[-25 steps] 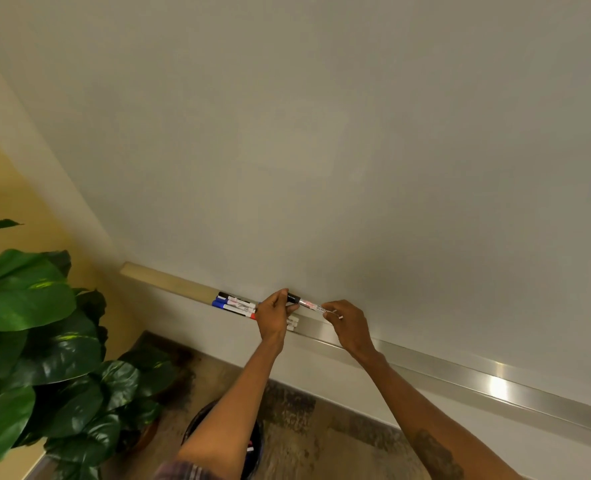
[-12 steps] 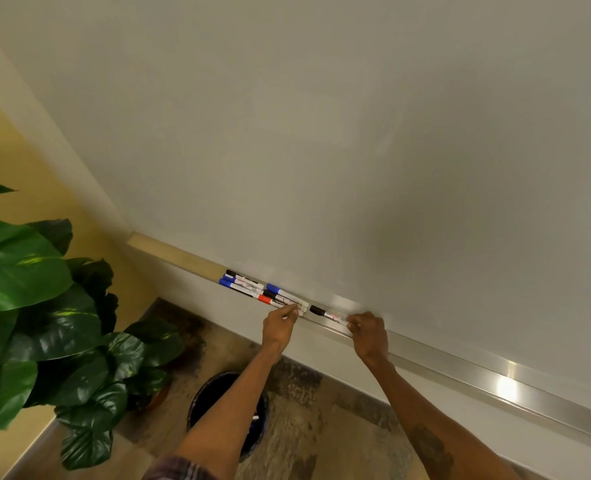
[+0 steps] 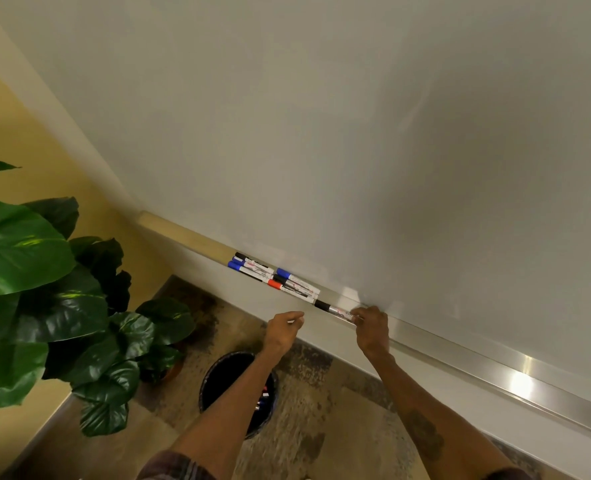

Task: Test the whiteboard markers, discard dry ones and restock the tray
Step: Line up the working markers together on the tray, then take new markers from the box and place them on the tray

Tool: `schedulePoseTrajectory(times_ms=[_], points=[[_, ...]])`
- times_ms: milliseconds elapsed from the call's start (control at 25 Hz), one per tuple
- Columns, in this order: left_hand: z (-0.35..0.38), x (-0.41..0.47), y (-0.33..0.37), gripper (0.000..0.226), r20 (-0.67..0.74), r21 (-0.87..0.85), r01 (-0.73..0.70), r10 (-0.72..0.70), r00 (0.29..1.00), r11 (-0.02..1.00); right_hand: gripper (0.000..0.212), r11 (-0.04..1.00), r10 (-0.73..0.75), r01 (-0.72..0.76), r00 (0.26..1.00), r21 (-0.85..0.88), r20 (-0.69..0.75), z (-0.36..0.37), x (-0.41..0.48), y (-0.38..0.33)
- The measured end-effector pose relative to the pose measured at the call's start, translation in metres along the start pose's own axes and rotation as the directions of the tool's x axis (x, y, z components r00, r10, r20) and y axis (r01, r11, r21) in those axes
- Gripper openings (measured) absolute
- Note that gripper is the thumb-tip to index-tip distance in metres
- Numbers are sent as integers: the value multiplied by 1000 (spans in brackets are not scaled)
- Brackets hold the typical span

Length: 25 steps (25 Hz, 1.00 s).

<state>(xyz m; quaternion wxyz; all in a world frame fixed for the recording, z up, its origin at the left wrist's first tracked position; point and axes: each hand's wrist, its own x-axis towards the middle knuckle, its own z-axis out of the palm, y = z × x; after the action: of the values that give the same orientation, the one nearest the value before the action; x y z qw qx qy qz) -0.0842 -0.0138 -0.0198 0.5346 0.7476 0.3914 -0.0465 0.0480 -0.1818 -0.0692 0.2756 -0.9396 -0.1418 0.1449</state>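
Below the tray, nearest the wearer, on the floor: a dark round bin with a few discarded markers inside. Just under the tray's front edge and clear of it: left hand, grip together, fingers curled, thumb against forefinger, nothing visible in it. At the tray's front lip, right of that: right hand, grip clamped on the white end of a black-capped marker, lying along the tray with its cap to the left. Farther left along the tray, just beside that cap: a bunch of three markers, caps blue, black and red. Left again, just beside: another bunch, caps black and blue. Above and behind the tray: blank whiteboard. Off the tray's left end: large-leaved green plant against a yellow wall.
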Motion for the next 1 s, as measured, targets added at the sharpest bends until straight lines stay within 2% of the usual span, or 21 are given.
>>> schedulePoseTrajectory(times_ms=[280,440,600,720,880,1000], points=[[-5,0,-9,32,-27,-4,-7,7,1000,1000,33,1000,7,-7,1000,20,12,-6,-10,-12],[-1,-4,0,32,-13,17,-27,27,1000,1000,33,998,-20,20,1000,-67,-8,-22,-23,-20],[9,-15,22,35,13,165,-100,99,995,981,37,984,-77,74,997,-162,-10,-40,-39,-25],[22,-27,36,44,84,254,-182,166,983,950,42,975,-83,84,996,-206,13,-50,-55,-21],[43,-39,50,63,288,436,-282,164,943,855,50,961,-47,58,998,-270,48,-67,-82,-11],[60,-54,59,64,359,622,-390,195,913,679,55,950,-2,17,999,-311,50,-88,-107,2]])
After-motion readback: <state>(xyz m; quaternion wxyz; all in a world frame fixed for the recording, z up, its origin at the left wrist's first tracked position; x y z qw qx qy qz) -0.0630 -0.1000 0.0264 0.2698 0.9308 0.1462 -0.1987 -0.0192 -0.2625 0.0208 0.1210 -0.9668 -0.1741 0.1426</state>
